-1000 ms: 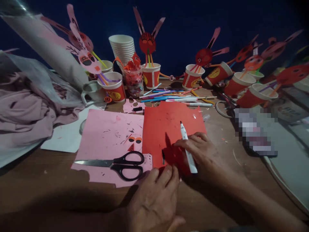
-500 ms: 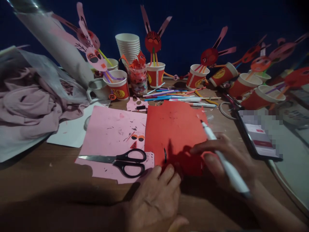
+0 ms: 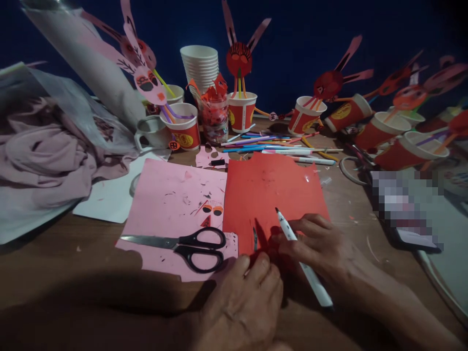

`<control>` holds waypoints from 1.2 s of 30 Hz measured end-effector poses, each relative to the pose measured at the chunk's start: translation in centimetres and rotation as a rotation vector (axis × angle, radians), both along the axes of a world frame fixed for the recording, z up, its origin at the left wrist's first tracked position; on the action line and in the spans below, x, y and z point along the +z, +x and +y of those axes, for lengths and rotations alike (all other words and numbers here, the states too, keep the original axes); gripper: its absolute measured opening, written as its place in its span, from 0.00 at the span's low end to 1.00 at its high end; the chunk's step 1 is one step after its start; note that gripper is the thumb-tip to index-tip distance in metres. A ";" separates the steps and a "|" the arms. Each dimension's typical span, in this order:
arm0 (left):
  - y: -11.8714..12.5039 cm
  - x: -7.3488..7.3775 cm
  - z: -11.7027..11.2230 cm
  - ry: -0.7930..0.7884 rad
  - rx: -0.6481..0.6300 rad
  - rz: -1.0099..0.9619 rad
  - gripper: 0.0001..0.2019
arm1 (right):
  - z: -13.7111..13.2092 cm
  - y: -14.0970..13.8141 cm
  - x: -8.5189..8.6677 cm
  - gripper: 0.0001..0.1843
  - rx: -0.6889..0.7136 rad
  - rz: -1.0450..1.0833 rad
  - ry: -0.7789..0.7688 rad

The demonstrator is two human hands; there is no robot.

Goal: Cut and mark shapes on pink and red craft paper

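My right hand (image 3: pixel 321 246) is closed round a white marker pen (image 3: pixel 302 263), its tip pointing up and away over a red paper sheet (image 3: pixel 274 190). The fingers rest on the sheet's near edge. My left hand (image 3: pixel 243 302) lies flat with fingers stretched, its fingertips pressing the same near edge, close to a short slit in the paper. Black-handled scissors (image 3: pixel 183 243) lie shut on a pink paper sheet (image 3: pixel 171 204) just left of my left hand.
Red paper cups (image 3: pixel 241 111) holding paper rabbit-face figures ring the back of the wooden table. A stack of white cups (image 3: pixel 200 66), loose coloured pens (image 3: pixel 278 146), a phone (image 3: pixel 405 209) at right and crumpled cloth (image 3: pixel 44 156) at left surround the sheets.
My right hand swung out to the right with the marker, then came back to the red sheet's near edge. My left hand stayed pressing the paper.
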State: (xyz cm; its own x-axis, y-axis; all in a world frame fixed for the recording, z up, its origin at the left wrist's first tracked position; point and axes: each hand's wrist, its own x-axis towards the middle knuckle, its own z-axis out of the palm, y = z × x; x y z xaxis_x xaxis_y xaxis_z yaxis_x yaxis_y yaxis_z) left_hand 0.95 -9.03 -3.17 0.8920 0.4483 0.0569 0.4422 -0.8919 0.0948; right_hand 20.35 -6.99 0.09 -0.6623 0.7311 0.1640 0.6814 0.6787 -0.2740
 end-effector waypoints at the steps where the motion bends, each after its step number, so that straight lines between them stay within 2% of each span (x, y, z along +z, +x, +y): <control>1: 0.0 0.0 0.0 0.000 0.000 -0.005 0.29 | 0.0 -0.1 0.0 0.11 0.004 -0.006 0.009; 5: 0.1 0.3 0.2 -0.008 0.016 -0.024 0.29 | -0.2 -0.2 -0.1 0.11 0.007 -0.056 -0.005; 10: -0.4 1.5 0.8 0.038 -0.006 -0.086 0.26 | -0.4 -0.1 -0.1 0.11 0.005 -0.060 -0.022; 16: -1.5 2.7 1.3 -0.119 -0.014 -0.073 0.16 | -0.4 0.0 0.0 0.10 -0.012 -0.076 -0.047; 22: -1.3 3.0 1.3 -0.129 -0.061 -0.081 0.15 | -0.5 0.1 -0.1 0.12 -0.027 -0.046 -0.081; 28: -0.8 3.3 2.4 -0.156 0.009 -0.108 0.16 | -0.4 0.4 0.1 0.11 -0.106 0.057 -0.201; 36: -0.6 2.9 2.4 -0.141 0.023 -0.155 0.16 | -0.1 0.6 0.0 0.10 -0.115 0.063 -0.282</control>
